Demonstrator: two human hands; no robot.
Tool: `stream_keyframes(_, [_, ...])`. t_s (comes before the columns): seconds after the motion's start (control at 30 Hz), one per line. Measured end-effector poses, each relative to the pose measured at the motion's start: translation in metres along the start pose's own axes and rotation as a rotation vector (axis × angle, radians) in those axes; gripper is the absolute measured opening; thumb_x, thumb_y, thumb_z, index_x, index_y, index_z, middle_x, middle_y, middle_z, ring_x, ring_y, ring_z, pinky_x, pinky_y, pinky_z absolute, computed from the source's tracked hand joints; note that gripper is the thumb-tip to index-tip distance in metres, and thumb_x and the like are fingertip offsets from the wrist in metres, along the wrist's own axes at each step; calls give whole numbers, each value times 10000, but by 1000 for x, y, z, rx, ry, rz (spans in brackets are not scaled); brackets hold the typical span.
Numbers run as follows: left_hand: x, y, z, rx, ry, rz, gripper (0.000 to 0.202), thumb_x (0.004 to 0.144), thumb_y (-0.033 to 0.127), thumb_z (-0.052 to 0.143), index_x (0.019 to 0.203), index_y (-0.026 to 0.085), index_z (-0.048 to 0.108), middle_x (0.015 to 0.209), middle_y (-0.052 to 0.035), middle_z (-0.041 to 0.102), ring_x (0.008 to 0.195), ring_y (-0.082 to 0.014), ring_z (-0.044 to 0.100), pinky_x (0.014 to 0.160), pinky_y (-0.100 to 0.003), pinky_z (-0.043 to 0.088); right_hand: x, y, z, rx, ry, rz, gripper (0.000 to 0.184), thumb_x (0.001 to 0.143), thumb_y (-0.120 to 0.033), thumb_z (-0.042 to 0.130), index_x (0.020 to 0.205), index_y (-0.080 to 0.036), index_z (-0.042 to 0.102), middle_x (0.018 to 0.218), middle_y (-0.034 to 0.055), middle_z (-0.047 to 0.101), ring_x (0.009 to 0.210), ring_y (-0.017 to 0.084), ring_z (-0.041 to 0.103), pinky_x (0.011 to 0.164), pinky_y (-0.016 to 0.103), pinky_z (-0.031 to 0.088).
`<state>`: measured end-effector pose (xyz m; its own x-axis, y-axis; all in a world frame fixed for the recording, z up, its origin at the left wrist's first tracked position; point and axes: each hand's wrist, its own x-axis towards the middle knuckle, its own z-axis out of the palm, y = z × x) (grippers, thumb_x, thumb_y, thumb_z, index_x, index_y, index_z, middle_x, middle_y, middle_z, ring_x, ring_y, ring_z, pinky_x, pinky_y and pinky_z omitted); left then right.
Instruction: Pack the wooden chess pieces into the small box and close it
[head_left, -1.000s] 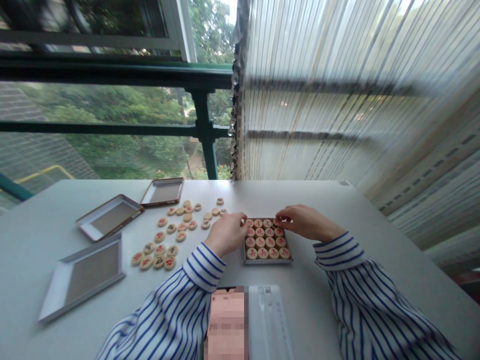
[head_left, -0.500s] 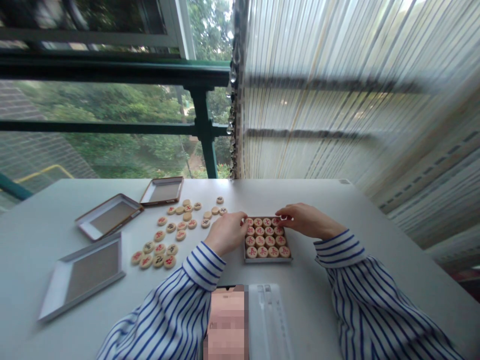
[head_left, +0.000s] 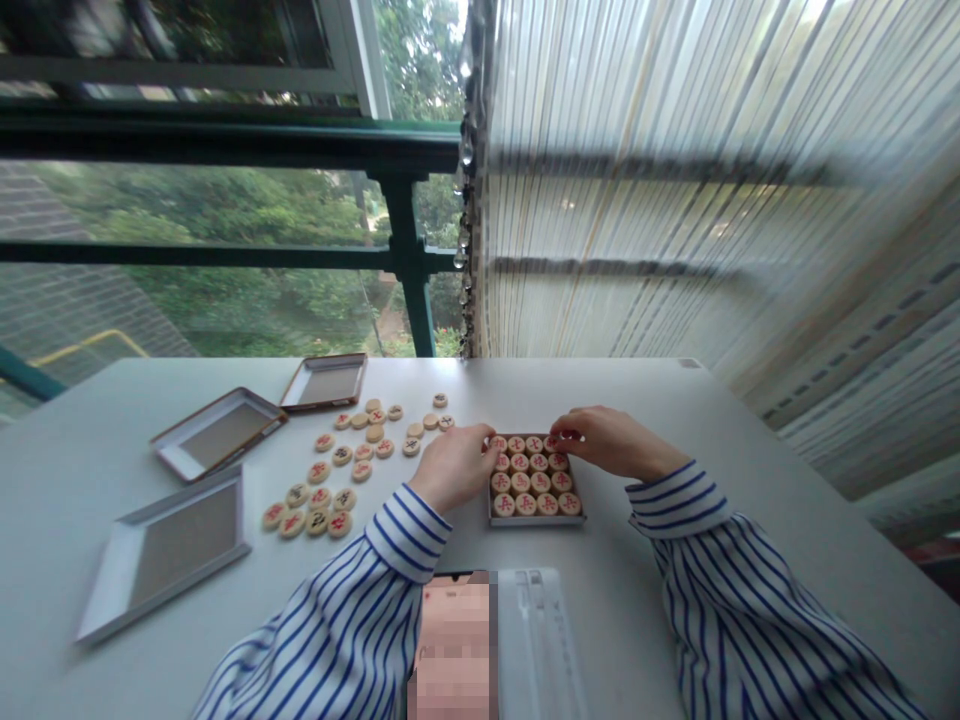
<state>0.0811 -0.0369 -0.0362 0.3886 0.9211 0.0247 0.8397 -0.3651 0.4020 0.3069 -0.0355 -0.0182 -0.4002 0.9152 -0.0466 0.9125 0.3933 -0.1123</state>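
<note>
A shallow square box (head_left: 536,520) stands on the table, filled with neat rows of round wooden Chinese chess pieces (head_left: 541,482) bearing red characters. My left hand (head_left: 459,465) holds the box at its far left corner, fingers bent against the edge and partly over a corner piece. At the far right corner, my right hand (head_left: 606,440) grips the box with thumb and forefinger drawn together. The fingertips of both hands partly cover the corner pieces.
Loose red and black chess pieces (head_left: 363,452) lie scattered left of the box. Farther left are a grey tray (head_left: 244,520) and two brown-rimmed lids (head_left: 259,400) (head_left: 365,375). In front lie a screen device (head_left: 456,640) and a clear plastic case (head_left: 544,640).
Hardly anything differs. My right hand has shifted very slightly at the box's far right corner; the box and the loose pieces stay where they were.
</note>
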Motion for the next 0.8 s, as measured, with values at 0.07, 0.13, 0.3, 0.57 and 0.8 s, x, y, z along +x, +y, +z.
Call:
stream_keyframes(0.07, [0,1,0,4,-1,-3,313,813,379,391,1003,239,597,880,-54,676,795,-191,616,672,-280,440,0,0,1,7,-2,2,230,795,-371,474,923,-289,648,871,16,655,781,176,579,633,259,380])
stream_keyframes(0.13, [-1,2,-1,6,0,-2,312,814,380,389,1001,245,598,884,-51,676,796,-193,616,662,-280,442,0,0,1,12,-7,5,228,797,-363,473,923,-296,650,872,18,649,773,172,577,628,256,379])
stream_keyframes(0.3, [-1,3,-3,10,-4,4,317,819,381,386,1002,239,602,888,-53,675,804,-192,615,669,-279,441,0,0,0,16,-10,-6,246,807,-362,455,933,-294,655,891,34,631,781,165,566,644,248,379])
stream_keyframes(0.57, [-2,5,-4,15,-40,-6,320,823,378,405,1027,223,596,928,-61,667,842,-182,607,695,-259,438,0,0,0,38,-38,3,261,812,-362,443,947,-298,656,890,39,623,782,165,559,636,242,378])
stream_keyframes(0.8, [-3,7,-7,28,-59,-15,317,822,371,411,1029,220,597,946,-63,660,870,-183,598,713,-256,430,0,-1,0,19,-36,12,262,814,-373,441,952,-305,653,891,36,623,782,167,560,628,247,373])
